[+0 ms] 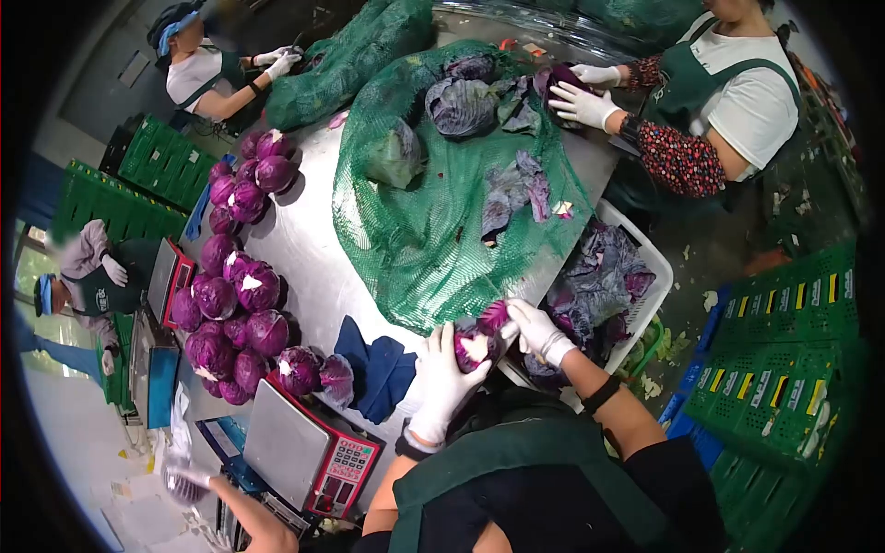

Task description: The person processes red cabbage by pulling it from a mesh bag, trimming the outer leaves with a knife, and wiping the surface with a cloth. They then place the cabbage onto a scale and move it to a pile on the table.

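My left hand [445, 387], in a white glove, holds a red cabbage [475, 347] from its left side, near the table's front edge. The cabbage shows a pale cut patch facing up. On its right, my right hand [539, 334], also gloved, pinches a loose purple leaf [494, 316] at the top of the head. Just beyond both hands lies a green mesh bag [433, 249] with loose leaves and cabbages on it. A dark blue cloth [376, 370] rests on the metal table [318, 221] to the left of my left hand.
Several red cabbages [260, 286] are piled along the table's left side. A scale [288, 442] stands at the front left. A white crate [656, 276] of discarded leaves sits at the right. Co-workers stand around, one handling a cabbage [556, 90]; green crates [774, 350] are stacked at right.
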`<act>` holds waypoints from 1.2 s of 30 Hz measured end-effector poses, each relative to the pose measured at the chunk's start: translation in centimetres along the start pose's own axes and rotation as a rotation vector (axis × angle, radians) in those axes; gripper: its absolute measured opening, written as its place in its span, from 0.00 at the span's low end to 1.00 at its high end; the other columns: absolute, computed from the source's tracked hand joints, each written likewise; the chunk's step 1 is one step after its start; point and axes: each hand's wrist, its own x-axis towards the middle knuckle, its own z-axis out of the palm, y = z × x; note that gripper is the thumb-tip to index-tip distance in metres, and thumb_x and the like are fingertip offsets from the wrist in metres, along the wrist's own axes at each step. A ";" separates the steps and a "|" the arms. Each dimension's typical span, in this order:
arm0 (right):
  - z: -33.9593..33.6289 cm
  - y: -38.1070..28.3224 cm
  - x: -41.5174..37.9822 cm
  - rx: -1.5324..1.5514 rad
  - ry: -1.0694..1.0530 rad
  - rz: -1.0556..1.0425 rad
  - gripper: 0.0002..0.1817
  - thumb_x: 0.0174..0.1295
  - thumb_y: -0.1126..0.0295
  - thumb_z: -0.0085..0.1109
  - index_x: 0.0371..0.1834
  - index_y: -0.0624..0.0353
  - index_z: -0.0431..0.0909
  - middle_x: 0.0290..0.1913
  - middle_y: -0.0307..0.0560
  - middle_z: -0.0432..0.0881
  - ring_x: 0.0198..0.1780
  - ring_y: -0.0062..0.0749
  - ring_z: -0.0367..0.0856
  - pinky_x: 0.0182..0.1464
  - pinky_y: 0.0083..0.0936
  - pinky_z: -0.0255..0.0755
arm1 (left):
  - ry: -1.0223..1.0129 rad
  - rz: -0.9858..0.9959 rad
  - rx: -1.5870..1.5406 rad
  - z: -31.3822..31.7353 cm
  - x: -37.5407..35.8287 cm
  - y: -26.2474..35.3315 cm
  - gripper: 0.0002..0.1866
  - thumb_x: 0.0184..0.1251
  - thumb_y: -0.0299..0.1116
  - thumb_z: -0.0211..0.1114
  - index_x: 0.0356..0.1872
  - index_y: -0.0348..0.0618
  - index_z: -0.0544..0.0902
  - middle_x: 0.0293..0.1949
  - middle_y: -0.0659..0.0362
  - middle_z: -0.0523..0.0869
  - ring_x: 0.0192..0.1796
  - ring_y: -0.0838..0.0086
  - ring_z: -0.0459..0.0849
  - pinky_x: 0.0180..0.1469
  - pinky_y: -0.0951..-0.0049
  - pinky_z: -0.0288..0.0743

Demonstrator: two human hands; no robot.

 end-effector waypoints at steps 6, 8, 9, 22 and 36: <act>-3.0 2.8 0.6 -0.024 -0.093 0.164 0.18 0.70 0.57 0.43 0.53 0.57 0.72 0.22 0.43 0.78 0.12 0.24 0.69 0.15 0.21 0.64 | -0.165 -0.211 -1.284 1.7 -3.5 -5.6 0.51 0.44 0.30 0.76 0.69 0.36 0.54 0.64 0.48 0.64 0.66 0.63 0.64 0.67 0.65 0.59; -1.7 0.2 -1.3 -0.171 0.021 -0.117 0.16 0.70 0.60 0.44 0.52 0.57 0.73 0.22 0.42 0.78 0.13 0.23 0.71 0.17 0.21 0.66 | -0.115 -0.259 -1.156 1.7 -3.5 -4.5 0.51 0.45 0.31 0.76 0.69 0.36 0.53 0.63 0.48 0.64 0.66 0.64 0.65 0.66 0.66 0.60; -0.8 -0.9 -2.2 -0.255 0.087 -0.314 0.17 0.69 0.61 0.45 0.55 0.57 0.71 0.24 0.43 0.79 0.16 0.25 0.75 0.19 0.22 0.68 | -0.089 -0.251 -0.957 0.9 -3.0 -3.4 0.51 0.45 0.34 0.76 0.69 0.36 0.53 0.61 0.49 0.66 0.64 0.64 0.67 0.65 0.66 0.61; -0.4 0.0 2.3 -0.079 -0.176 0.105 0.17 0.70 0.56 0.43 0.43 0.56 0.75 0.19 0.39 0.75 0.12 0.19 0.68 0.14 0.19 0.63 | -0.328 0.159 -0.453 -1.6 -3.3 -4.6 0.57 0.38 0.36 0.80 0.71 0.39 0.53 0.69 0.42 0.54 0.72 0.53 0.55 0.71 0.63 0.53; 5.7 2.0 2.4 -1.064 -0.124 -0.466 0.17 0.58 0.54 0.53 0.40 0.53 0.79 0.33 0.53 0.82 0.35 0.49 0.81 0.40 0.39 0.75 | -0.063 -0.108 -0.745 1.0 -8.0 -3.5 0.55 0.37 0.45 0.80 0.66 0.36 0.57 0.62 0.41 0.63 0.65 0.52 0.65 0.66 0.58 0.61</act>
